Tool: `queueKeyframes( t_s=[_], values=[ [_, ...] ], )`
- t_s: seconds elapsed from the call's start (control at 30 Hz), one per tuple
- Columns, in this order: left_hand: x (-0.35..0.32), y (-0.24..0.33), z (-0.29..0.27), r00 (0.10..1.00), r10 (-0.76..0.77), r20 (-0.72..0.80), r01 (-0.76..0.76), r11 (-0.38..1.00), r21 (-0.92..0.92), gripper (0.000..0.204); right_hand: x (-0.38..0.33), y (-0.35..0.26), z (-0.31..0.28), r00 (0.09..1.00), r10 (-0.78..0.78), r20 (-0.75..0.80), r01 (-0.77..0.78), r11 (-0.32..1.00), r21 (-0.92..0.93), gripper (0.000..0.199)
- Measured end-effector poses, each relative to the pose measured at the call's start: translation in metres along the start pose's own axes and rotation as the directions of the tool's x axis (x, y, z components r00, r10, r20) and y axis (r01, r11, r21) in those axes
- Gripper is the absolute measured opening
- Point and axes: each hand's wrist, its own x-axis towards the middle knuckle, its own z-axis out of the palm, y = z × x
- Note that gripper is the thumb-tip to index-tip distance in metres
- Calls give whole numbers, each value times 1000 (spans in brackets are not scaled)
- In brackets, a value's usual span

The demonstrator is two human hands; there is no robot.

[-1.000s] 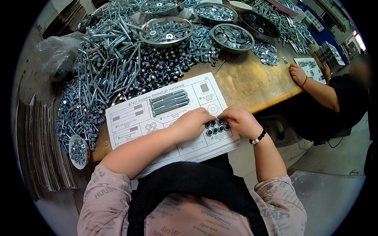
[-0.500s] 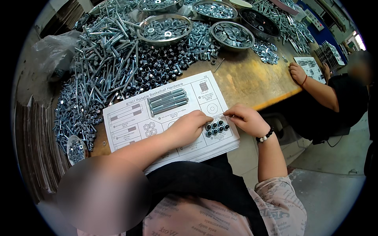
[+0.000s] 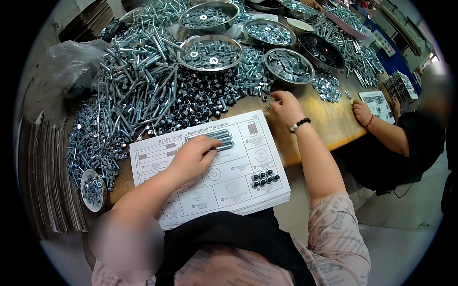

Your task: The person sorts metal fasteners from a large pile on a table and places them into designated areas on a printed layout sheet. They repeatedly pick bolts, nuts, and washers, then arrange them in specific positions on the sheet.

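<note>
A stack of printed hardware sheets (image 3: 162, 198) lies before me at the table's front edge. My left hand (image 3: 198, 150) curls over a row of long silver bolts (image 3: 231, 138) near the sheet's top, its fingers and thumb closed on them. Farther right, my right hand (image 3: 286, 108) reaches past the stack to the bare tabletop. Its thumb and forefinger close on a loose thin bolt (image 3: 267, 108), mostly hidden by the fingertips. Several dark-centred nuts (image 3: 265, 178) stand in two rows at the sheet's lower right, untouched.
Heaped long bolts (image 3: 148, 62) and dark nuts (image 3: 200, 95) cover the table beyond the sheets. Metal bowls of washers (image 3: 210, 53) stand behind. A small white bowl (image 3: 91, 191) sits at left. At right, a co-worker's hand (image 3: 361, 113) rests beside another sheet (image 3: 377, 107).
My right hand has moved from beside the nuts up to the loose bolt. My left hand has shifted left from the nuts onto the bolt row. The view has tilted slightly.
</note>
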Motion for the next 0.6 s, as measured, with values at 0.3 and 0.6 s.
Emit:
queueKeyframes(
  t_s=[0.3, 0.6],
  values=[
    [13, -17, -12, 997, 4, -79, -1, 999, 37, 22, 52, -7, 37, 992, -124, 25, 126, 939, -320, 33],
    [18, -15, -13, 997, 6, -75, -4, 1000, 24, 21, 51, -8, 38, 962, -263, 74, 271, 882, -385, 17]
  ],
)
